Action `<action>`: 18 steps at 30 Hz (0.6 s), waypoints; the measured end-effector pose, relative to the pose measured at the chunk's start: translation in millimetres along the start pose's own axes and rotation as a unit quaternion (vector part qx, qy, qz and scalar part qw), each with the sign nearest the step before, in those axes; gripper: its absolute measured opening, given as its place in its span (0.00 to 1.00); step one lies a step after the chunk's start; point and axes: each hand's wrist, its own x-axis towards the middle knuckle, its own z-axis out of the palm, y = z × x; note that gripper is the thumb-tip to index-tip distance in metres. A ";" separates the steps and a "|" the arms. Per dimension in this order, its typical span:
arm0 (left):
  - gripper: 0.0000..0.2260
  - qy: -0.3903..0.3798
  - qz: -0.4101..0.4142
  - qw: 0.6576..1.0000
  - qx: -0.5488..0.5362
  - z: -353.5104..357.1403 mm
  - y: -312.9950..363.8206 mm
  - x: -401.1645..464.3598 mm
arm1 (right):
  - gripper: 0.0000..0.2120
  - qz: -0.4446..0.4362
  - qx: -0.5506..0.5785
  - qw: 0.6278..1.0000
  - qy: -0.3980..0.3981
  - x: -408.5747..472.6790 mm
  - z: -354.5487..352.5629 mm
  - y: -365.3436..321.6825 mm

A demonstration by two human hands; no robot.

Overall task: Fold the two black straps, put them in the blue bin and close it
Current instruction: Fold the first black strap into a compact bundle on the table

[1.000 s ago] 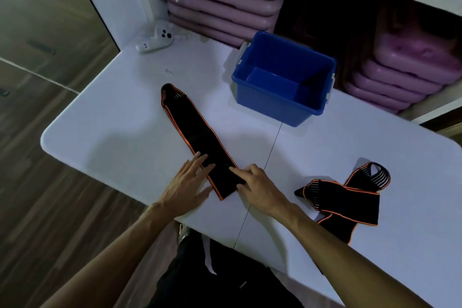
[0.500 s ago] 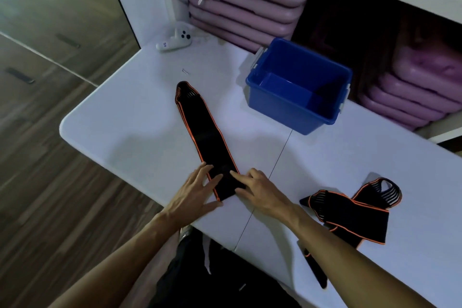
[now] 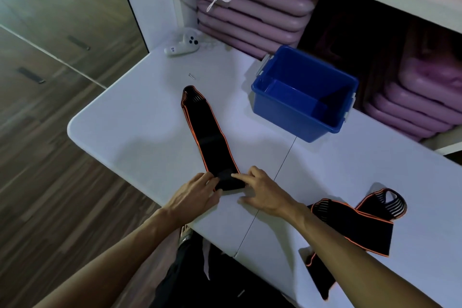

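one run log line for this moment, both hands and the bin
left hand: grips near end of flat strap | right hand: pinches same end | second strap: loose | blue bin: open, empty

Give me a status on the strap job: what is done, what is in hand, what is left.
Done: nothing finished; the blue bin stands open and empty, no lid in view. In hand: the left hand and right hand are turning the near end of the long strap over into a first fold. Left: finish that strap, fold the second strap lying crumpled under the right forearm, bin both, close it.
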 end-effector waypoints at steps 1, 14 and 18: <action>0.18 -0.011 -0.012 1.000 -0.013 -0.7 -0.8 0.0 | 0.27 -0.014 -0.007 1.000 0.028 2.9 -0.9 0.2; 0.25 -0.033 -0.119 0.979 -0.160 1.0 1.0 -8.8 | 0.05 -0.036 0.099 0.994 0.006 12.5 -4.7 -11.6; 0.14 0.006 -0.195 0.946 -0.259 -1.7 0.9 -3.4 | 0.03 0.012 0.146 0.989 0.028 19.8 -3.5 -22.6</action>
